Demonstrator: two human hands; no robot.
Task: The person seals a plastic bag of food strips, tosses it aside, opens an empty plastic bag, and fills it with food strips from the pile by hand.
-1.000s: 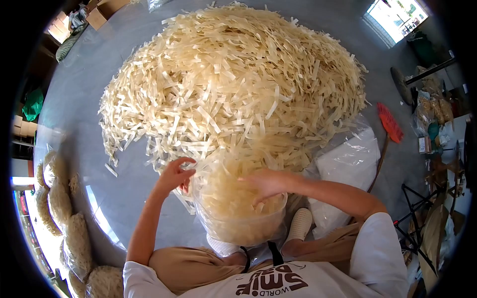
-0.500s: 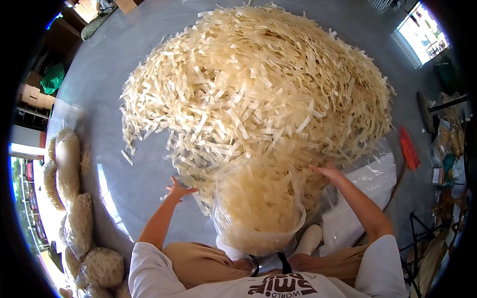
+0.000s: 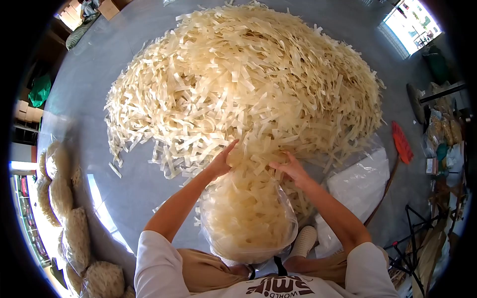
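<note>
A large heap of pale yellow flat strips (image 3: 238, 89) lies on the floor before me. Between my legs stands a clear plastic bag (image 3: 293, 226), full of the same strips and with its mouth toward the heap. My left hand (image 3: 221, 161) touches strips just beyond the bag's left rim, fingers stretched out. Across from it, my right hand (image 3: 292, 170) is against strips on the other side, thumb and fingers apart. A bunch of strips (image 3: 253, 156) lies between the two hands, above the bag mouth. Some fingertips are hidden among the strips.
Clear plastic sheeting (image 3: 360, 181) lies to the right of the bag. Beyond it are a red broom-like head (image 3: 401, 141) with a long handle, and a black metal frame (image 3: 410, 248). Several filled plastic bags (image 3: 77, 238) line the left side.
Both hands have moved inward and forward, from wide apart beside the bag to close together at its mouth, with strips between them. The view has shifted slightly.
</note>
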